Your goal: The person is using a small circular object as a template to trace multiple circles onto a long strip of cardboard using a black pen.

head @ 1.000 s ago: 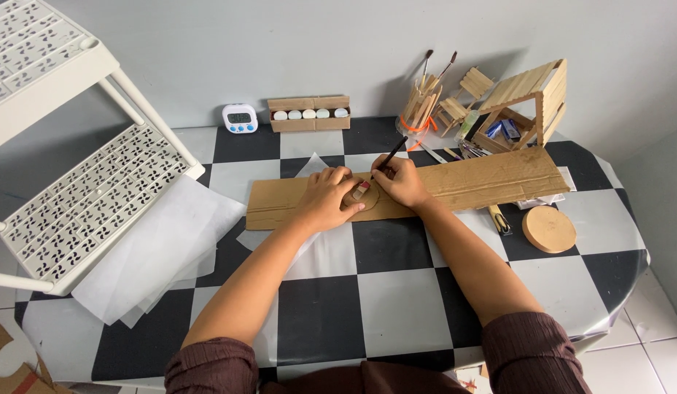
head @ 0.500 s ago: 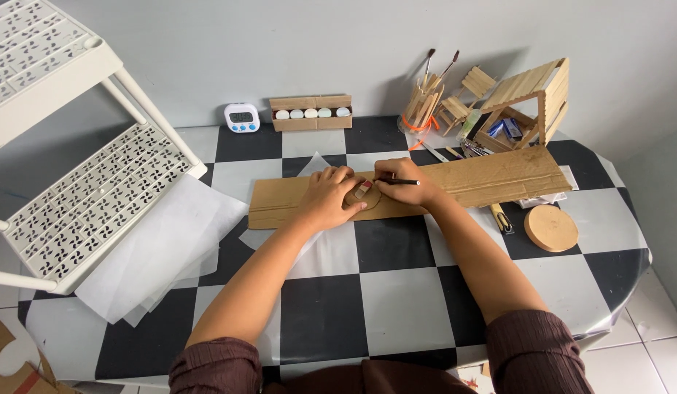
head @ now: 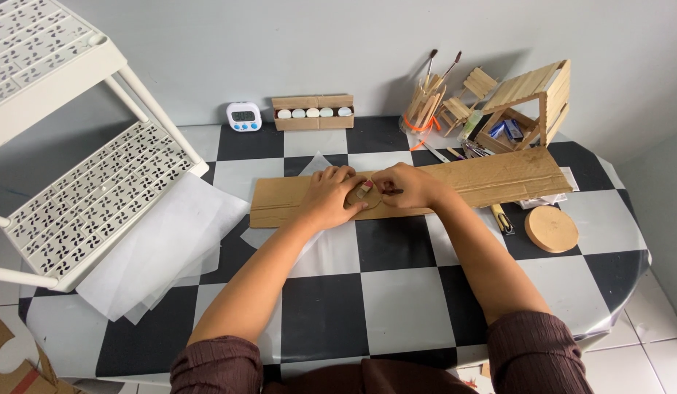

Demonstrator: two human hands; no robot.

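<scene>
Step in hand: it looks like marking or tracing round a small template on the cardboard strip (head: pixel 455 184); the outline itself cannot be made out.
Left hand (head: pixel 329 198): lies flat, fingers spread and together pressing down on a small round cardboard disc (head: pixel 359 195), pinning it to the strip.
Right hand (head: pixel 410 186): fingers pinched together on a thin dark pencil (head: pixel 391 192), its tip at the disc's right edge.
Where the strip is: on the checkered bench (head: pixel 397 292), across its middle, nearer the far edge than the near one.
Long axis: the strip runs left to right across the bench, its right end tilted a little towards the far edge; the left end reaches the sheets of tracing paper (head: pixel 156 248).
Pencil direction: roughly level with the strip, tip pointing left at the disc.
Next move calls for: judged from the pose, steady downward pressure from the left hand so the disc does not slip, and the pencil kept tight to its rim.
Nearby: a larger round wooden disc (head: pixel 551 228) near the right edge; a small stick-built house (head: pixel 531 102), a jar of brushes (head: pixel 424 102) and a small timer (head: pixel 243 117) along the far edge; a white perforated rack (head: pixel 76 182) over the left edge.
</scene>
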